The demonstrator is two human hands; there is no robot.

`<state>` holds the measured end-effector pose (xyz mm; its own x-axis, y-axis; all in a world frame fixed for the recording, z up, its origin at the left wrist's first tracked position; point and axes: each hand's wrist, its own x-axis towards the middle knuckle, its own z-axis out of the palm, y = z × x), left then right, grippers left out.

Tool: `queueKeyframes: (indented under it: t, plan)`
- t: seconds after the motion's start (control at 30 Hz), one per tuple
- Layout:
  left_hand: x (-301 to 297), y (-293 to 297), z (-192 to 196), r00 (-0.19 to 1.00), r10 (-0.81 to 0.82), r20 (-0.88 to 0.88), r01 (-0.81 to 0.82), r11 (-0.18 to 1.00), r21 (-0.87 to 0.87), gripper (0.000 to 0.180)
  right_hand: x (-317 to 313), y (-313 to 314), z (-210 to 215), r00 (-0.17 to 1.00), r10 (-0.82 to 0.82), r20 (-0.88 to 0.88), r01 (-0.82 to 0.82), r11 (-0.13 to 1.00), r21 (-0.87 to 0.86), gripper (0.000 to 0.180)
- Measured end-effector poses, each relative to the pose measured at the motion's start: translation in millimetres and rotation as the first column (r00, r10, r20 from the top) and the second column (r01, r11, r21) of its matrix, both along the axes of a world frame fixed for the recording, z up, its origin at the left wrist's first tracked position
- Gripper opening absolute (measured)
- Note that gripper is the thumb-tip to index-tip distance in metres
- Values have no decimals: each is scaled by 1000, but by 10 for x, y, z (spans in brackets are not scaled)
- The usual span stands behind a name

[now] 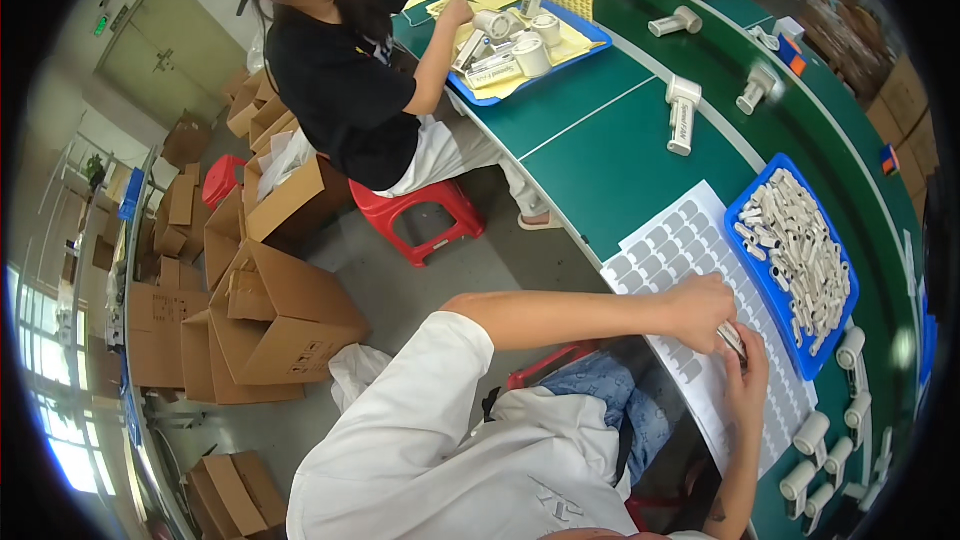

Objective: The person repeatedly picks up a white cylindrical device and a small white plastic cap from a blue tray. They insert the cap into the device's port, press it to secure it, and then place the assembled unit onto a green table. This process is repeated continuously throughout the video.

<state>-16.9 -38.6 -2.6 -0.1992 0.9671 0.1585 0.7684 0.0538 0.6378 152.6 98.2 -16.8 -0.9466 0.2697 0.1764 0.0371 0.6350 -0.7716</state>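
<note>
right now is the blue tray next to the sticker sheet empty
No, the blue tray beside the sticker sheet is heaped with small white parts.

- One view only: head-worn fisheye, high above the wearer's lap, tilted steeply down and turned toward the wearer's right.
- Wearer's white-sleeved forearms enter from the lower edge; left hand (pixel 700 308) and right hand (pixel 745 380) sit right of centre, close to the lens.
- Green workbench (pixel 610 155) runs diagonally from lower right to top centre, its straight edges bowed by the lens.
- A seated co-worker (pixel 350 70) sits farther off at upper left.
- Floor and cardboard boxes (pixel 270 320) fill the left half; dark vignette rings the frame.
</note>
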Motion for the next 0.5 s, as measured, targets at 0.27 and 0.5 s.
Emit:
queueKeyframes:
  t: [0.27,0.5]
  plan:
    - [-259,28,-122,995,28,97,-55,958,280,46,27,364,-336,969,-236,69,245,896,-371,58]
    - [-898,-470,86,677,178,714,-627,648,433,29,-127,315,162,970,-130,-205,20,885,-466,64]
